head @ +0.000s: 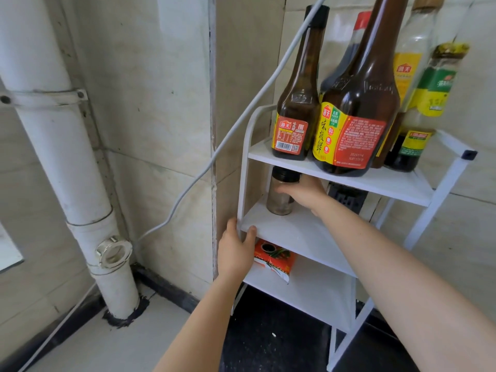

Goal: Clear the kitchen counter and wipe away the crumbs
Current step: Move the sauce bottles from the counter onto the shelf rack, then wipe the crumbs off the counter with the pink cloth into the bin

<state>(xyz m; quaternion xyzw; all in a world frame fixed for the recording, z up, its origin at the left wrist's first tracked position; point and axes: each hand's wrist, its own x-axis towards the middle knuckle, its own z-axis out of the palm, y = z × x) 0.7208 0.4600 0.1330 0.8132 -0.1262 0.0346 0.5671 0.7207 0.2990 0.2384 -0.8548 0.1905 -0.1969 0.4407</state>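
Note:
A white three-tier rack [298, 234] stands on the dark counter [268, 342] in the wall corner. My left hand [236, 249] grips the rack's front left post at the middle shelf, thumb on the shelf edge. My right hand [303, 193] reaches under the top shelf and wraps its fingers round a small clear spice jar with a black lid [280, 193] standing on the middle shelf. An orange seasoning packet [275, 257] lies on the bottom shelf.
Several tall sauce bottles [351, 114] crowd the top shelf. A white cable [222, 146] runs diagonally across the tiled wall. A white drain pipe [64, 162] descends at the left. A black socket [346, 196] sits behind the rack. A pale crumb [274, 334] lies on the counter.

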